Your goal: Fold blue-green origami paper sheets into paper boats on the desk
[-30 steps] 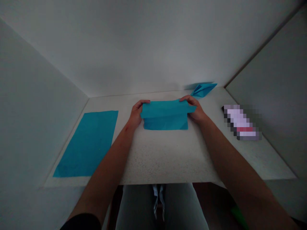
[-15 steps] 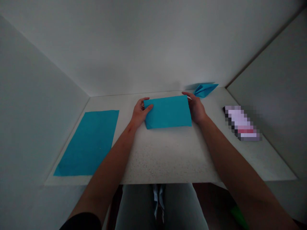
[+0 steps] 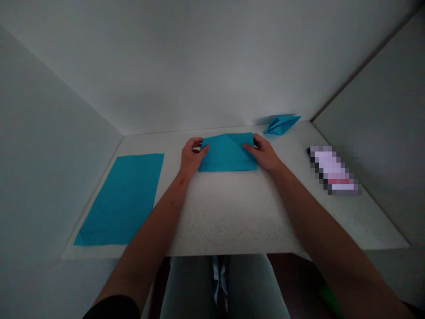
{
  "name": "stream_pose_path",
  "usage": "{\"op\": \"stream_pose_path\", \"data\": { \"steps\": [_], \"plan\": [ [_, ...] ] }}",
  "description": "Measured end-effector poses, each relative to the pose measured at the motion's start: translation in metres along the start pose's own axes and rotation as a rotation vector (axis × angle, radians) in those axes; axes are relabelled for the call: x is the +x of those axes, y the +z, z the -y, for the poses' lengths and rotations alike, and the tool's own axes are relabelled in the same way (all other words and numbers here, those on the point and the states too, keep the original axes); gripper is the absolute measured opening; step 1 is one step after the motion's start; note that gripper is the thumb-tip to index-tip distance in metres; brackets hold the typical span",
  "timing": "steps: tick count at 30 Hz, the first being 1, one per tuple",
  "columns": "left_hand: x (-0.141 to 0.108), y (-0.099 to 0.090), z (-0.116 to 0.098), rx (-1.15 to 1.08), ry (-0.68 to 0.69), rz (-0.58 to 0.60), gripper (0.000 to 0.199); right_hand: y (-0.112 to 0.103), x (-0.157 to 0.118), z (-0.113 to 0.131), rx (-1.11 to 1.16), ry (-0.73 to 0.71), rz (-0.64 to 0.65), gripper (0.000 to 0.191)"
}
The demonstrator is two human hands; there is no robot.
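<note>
A folded blue paper point(image 3: 226, 155) is held between both hands near the back of the white table. My left hand point(image 3: 193, 154) grips its left edge, thumb on the front face and fingers behind. On the right edge, my right hand point(image 3: 264, 151) pinches the paper the same way. A slanting line runs down from the middle of the paper's top edge towards the right thumb. The fingers behind the paper are partly hidden.
A flat blue sheet point(image 3: 124, 199) lies on the left of the white table point(image 3: 232, 221). A folded blue paper shape point(image 3: 282, 125) rests at the back right by the wall. A blurred-out phone-like object point(image 3: 334, 170) lies on the right.
The held paper now shows a different face with a slanting line and looks slightly smaller. My right thumb has come onto its front, and my right hand has shifted slightly left.
</note>
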State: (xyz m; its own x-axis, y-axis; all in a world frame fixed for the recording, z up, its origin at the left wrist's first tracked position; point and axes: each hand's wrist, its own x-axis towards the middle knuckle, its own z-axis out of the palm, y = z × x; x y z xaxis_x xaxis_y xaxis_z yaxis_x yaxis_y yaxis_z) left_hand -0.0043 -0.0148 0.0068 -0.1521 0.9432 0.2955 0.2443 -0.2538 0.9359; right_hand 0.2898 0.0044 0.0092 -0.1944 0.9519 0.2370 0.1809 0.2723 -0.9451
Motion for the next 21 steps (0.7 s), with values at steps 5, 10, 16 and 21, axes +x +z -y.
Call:
{"op": "stream_pose_path", "data": {
  "steps": [5,10,16,21],
  "plan": [
    [-0.009,0.003,-0.016,0.167,0.160,0.105,0.018,-0.001,-0.004,0.010,-0.151,-0.108,0.061,0.050],
    [-0.013,0.003,-0.020,0.298,0.257,0.383,0.031,0.003,-0.005,0.012,-0.305,-0.137,0.278,0.047],
    [-0.015,-0.001,-0.019,0.474,0.339,0.561,0.054,0.000,-0.006,0.008,-0.478,-0.255,0.402,0.056],
    [-0.014,-0.004,-0.021,0.473,0.364,0.613,0.048,-0.003,-0.009,0.012,-0.518,-0.258,0.437,0.059]
  ]
}}
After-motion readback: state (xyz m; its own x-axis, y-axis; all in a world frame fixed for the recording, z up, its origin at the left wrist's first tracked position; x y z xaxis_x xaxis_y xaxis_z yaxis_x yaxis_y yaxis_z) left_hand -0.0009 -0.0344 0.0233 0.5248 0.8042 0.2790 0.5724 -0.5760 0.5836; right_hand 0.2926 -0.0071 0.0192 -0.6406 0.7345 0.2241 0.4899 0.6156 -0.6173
